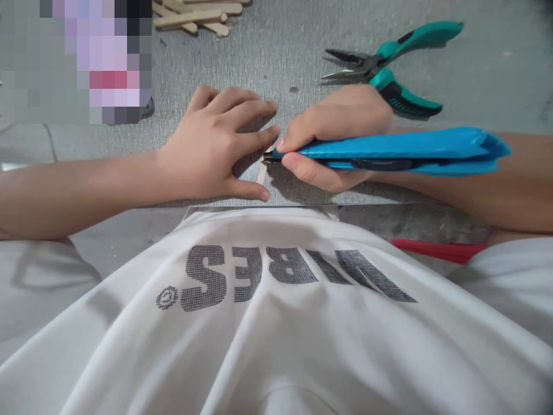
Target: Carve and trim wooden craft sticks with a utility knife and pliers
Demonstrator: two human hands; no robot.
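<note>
My left hand (pixel 211 141) rests on the table with its fingers spread. Its thumb and index fingertip pin down the two ends of a small pale popsicle stick (pixel 261 173), which is mostly covered. In my right hand (pixel 337 124) is a blue utility knife (pixel 389 147) with a black slider, gripped close to its front end. The knife's dark tip meets the stick between my left thumb and index finger. How deep the blade sits in the wood cannot be made out.
Needle-nose pliers (pixel 384 63) with teal and black handles lie spread apart beyond my right hand. Several popsicle sticks (pixel 194 17) are piled at the back. The grey table's front edge (pixel 302 204) runs close to my white shirt. A blurred patch covers the upper left corner.
</note>
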